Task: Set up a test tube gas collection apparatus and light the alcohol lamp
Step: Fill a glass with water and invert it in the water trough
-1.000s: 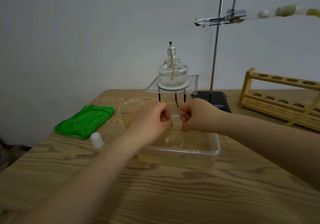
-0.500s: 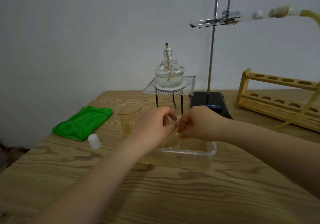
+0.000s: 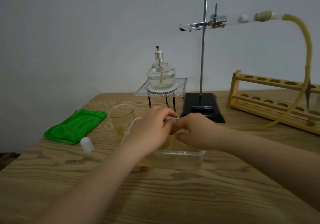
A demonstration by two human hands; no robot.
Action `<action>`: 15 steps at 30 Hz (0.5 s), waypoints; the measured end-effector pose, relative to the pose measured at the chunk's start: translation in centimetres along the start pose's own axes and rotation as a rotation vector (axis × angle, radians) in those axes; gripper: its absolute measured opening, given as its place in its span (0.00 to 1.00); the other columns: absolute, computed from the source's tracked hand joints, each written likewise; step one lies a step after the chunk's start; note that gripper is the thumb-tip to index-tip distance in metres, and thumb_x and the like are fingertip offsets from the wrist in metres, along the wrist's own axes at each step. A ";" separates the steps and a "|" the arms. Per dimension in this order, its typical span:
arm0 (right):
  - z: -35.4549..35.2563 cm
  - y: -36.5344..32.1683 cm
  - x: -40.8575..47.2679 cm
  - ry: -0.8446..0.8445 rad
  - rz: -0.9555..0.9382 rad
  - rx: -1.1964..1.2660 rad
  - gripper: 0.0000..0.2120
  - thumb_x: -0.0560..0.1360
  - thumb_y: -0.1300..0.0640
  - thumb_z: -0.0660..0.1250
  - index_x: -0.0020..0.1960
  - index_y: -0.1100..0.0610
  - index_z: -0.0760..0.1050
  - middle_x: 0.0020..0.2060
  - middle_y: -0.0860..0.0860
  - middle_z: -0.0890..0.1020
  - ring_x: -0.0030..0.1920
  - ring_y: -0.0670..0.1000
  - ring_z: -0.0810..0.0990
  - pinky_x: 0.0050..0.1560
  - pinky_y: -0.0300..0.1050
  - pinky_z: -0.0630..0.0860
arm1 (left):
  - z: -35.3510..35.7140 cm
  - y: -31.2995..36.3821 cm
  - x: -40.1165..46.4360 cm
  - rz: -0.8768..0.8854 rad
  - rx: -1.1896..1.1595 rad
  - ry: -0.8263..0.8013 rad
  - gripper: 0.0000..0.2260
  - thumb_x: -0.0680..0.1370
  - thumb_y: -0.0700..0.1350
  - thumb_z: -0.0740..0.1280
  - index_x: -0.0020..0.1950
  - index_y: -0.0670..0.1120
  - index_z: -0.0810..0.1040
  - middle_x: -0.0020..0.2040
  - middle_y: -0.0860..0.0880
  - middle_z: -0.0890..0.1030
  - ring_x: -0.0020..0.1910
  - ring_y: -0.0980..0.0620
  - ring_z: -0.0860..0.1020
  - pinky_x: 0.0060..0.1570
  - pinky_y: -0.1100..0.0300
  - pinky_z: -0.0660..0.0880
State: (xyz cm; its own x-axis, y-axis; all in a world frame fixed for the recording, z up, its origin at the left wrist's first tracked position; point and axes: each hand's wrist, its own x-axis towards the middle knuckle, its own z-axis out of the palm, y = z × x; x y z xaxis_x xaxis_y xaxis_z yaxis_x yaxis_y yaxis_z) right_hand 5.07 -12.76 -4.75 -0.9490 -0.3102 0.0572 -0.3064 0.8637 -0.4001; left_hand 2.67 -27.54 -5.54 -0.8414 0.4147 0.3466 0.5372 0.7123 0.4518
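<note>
My left hand (image 3: pixel 154 125) and my right hand (image 3: pixel 195 128) meet above a clear plastic tub (image 3: pixel 180 156) of water. Both pinch a small clear piece (image 3: pixel 171 118) between their fingertips; what it is I cannot tell. The unlit alcohol lamp (image 3: pixel 160 75) stands uncapped on a wire mesh (image 3: pixel 181 89) on a tripod behind the hands. Its white cap (image 3: pixel 87 144) lies on the table at the left. A retort stand (image 3: pixel 203 50) clamps a near-horizontal test tube (image 3: pixel 233 22). The tube's stopper (image 3: pixel 262 16) leads into a yellow rubber hose (image 3: pixel 307 50) that curves down to the table.
A glass beaker (image 3: pixel 122 118) stands just left of the tub, and a green cloth (image 3: pixel 76 125) lies further left. A wooden test tube rack (image 3: pixel 270 99) sits at the right behind the hose. The stand's black base (image 3: pixel 202 106) is right behind my right hand.
Both hands have sunk closer to the tub and their fists have loosened into a fingertip pinch. The view has shifted so the hose and stopper now show.
</note>
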 end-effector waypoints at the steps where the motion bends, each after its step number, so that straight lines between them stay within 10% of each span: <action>1: 0.0 0.2 -0.1 0.004 -0.005 0.018 0.14 0.76 0.59 0.62 0.58 0.49 0.81 0.58 0.46 0.81 0.59 0.47 0.77 0.62 0.43 0.72 | 0.0 0.2 0.0 0.002 -0.001 -0.006 0.10 0.80 0.49 0.59 0.59 0.54 0.75 0.60 0.54 0.73 0.55 0.58 0.73 0.53 0.64 0.68; 15: -3.5 4.0 -1.5 0.215 0.130 0.307 0.10 0.76 0.60 0.65 0.55 0.52 0.80 0.46 0.43 0.80 0.49 0.42 0.79 0.55 0.39 0.75 | 0.6 2.6 1.5 0.044 -0.040 -0.026 0.12 0.80 0.46 0.58 0.62 0.52 0.74 0.58 0.56 0.75 0.55 0.59 0.73 0.50 0.68 0.67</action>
State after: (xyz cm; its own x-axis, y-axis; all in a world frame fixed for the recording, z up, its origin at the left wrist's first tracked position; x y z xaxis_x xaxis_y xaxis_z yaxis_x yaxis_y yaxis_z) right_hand 4.96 -7.45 -3.24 -0.9823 -0.0880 0.1650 -0.1771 0.7214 -0.6695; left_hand 2.78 -24.74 -4.37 -0.8178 0.4602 0.3456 0.5753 0.6701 0.4692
